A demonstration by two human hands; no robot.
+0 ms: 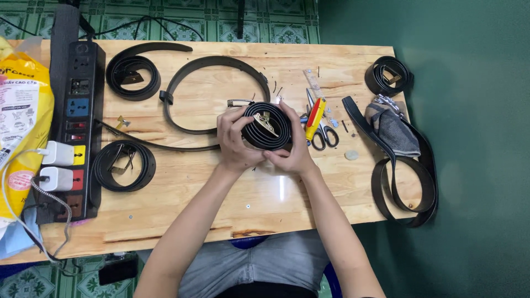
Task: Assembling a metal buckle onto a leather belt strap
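black leather sat wound tight in the middle of the table (182, 212): a coiled belt (267, 126), its metal buckle (265, 122) tucked in the centre of the roll. both hands were on it. the left hand (236, 140) wrapped the coil's left edge, fingers closed round the rim, thumb over the top. the right hand (293, 148) clamped the right and lower edge, fingers curled against the outer turn. the coil was held just above the wood, roughly upright toward the camera.

an open belt loop (212, 62) lay flat behind the hands, its strap end trailing left under the left wrist. two more coiled belts sat on the left, one near the far edge (132, 76) and one nearer the person (123, 165). a fourth coil (388, 76) rested at the far right corner. a long loose belt (406, 182) hung over the right edge with a grey cloth (395, 129) lying on it.

just right of the held coil lay scissors (323, 135) and a red and yellow tool (315, 117), close to the right hand's knuckles but apart from them. a black power strip (77, 127) ran down the left side with two white chargers (58, 165) plugged in, and a yellow bag (22, 105) sat beyond it.
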